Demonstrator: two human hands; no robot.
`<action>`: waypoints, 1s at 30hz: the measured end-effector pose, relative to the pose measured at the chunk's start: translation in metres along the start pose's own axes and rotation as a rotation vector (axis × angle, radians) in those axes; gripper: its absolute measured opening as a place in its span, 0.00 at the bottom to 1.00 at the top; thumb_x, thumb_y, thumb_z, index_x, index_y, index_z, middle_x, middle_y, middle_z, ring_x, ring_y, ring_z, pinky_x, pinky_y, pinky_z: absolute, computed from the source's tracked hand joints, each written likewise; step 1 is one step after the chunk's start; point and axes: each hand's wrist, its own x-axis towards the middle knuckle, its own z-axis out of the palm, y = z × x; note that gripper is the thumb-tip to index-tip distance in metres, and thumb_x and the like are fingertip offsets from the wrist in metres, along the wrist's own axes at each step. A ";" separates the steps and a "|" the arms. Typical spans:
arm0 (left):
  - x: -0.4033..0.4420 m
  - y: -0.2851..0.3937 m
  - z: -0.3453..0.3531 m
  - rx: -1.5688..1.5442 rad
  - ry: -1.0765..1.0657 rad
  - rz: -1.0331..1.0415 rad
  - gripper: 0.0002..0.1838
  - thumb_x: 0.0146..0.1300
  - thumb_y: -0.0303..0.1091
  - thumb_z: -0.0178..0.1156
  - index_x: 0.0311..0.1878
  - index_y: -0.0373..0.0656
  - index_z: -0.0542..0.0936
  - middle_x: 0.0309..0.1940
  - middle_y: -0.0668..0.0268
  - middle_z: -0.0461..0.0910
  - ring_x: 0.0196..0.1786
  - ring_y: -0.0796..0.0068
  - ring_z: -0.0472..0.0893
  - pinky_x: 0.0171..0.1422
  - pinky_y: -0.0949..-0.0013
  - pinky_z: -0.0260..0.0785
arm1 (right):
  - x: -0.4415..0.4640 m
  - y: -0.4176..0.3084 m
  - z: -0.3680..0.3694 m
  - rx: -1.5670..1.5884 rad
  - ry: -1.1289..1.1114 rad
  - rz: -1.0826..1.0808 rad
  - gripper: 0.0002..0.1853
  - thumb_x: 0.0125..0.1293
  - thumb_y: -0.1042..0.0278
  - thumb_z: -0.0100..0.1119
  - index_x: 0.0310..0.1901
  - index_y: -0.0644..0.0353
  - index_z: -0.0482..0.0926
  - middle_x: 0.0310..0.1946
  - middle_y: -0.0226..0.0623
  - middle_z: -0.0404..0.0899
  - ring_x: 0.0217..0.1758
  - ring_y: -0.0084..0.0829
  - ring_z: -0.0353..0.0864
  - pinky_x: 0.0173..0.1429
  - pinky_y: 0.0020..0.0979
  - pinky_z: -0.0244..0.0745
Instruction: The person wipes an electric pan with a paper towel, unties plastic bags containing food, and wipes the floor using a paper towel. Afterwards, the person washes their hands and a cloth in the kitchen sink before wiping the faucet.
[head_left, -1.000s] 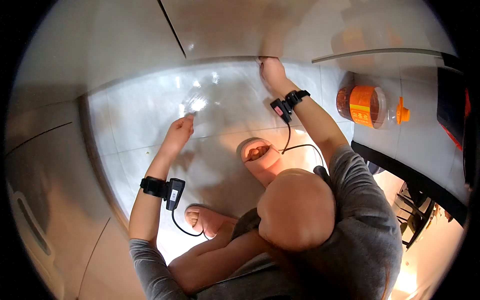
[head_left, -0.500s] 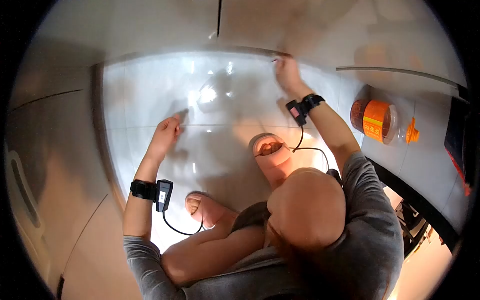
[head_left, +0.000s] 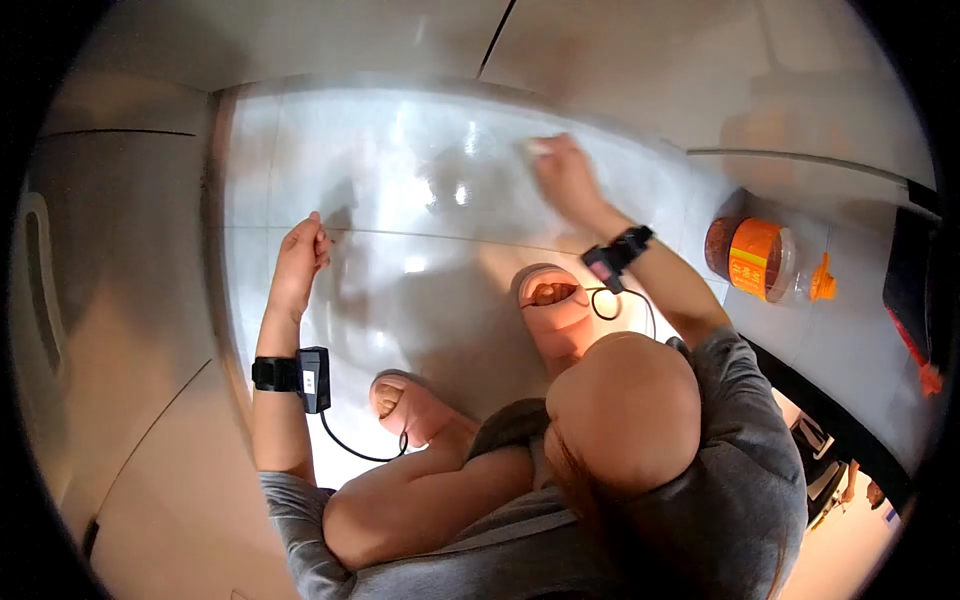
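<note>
My left hand hovers over the left part of the shiny tiled floor, its fingers curled in a loose fist with nothing visible in them. Farther right, my right hand is held above the floor near the cabinet base, slightly smeared by motion. Its fingers are pinched together, with a small pale spot at the tips that is too blurred to name. Black devices are strapped to both wrists: the left wrist device and the right wrist device, each with a cable.
Pink slippers are on my feet, below my bent knees. A plastic bottle with an orange label and orange cap lies on its side at the right. Cabinet panels border the floor at the left and top. A dark edge runs along the right.
My left hand has shifted left and slightly up in the view. My right hand has come down a little from the cabinet edge. The view has tilted slightly; the bottle lies as before.
</note>
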 end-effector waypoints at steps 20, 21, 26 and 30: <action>0.014 -0.019 -0.019 -0.169 0.052 -0.005 0.16 0.61 0.43 0.44 0.20 0.47 0.64 0.14 0.74 0.61 0.18 0.83 0.58 0.23 0.80 0.53 | -0.009 -0.105 0.147 0.122 -0.275 -0.240 0.11 0.52 0.78 0.47 0.39 0.67 0.68 0.36 0.52 0.68 0.42 0.47 0.67 0.47 0.37 0.64; 0.012 -0.017 -0.020 -0.201 0.059 -0.006 0.16 0.61 0.43 0.44 0.20 0.47 0.64 0.15 0.74 0.62 0.18 0.83 0.59 0.23 0.80 0.53 | -0.009 -0.119 0.152 0.146 -0.367 -0.272 0.11 0.52 0.78 0.47 0.39 0.68 0.68 0.37 0.52 0.68 0.43 0.47 0.67 0.47 0.38 0.63; 0.012 -0.020 -0.032 -0.265 0.111 0.053 0.16 0.61 0.44 0.44 0.21 0.47 0.65 0.15 0.74 0.63 0.17 0.82 0.60 0.22 0.79 0.54 | 0.006 -0.175 0.193 0.203 -0.595 -0.039 0.11 0.53 0.75 0.48 0.39 0.65 0.70 0.40 0.49 0.69 0.46 0.45 0.68 0.51 0.36 0.62; 0.006 -0.021 -0.043 -0.306 0.181 0.022 0.16 0.62 0.43 0.44 0.21 0.48 0.63 0.15 0.74 0.61 0.19 0.81 0.60 0.28 0.78 0.58 | 0.066 -0.163 0.183 0.195 -0.312 -0.311 0.10 0.52 0.75 0.50 0.38 0.59 0.74 0.36 0.45 0.69 0.39 0.43 0.70 0.44 0.35 0.67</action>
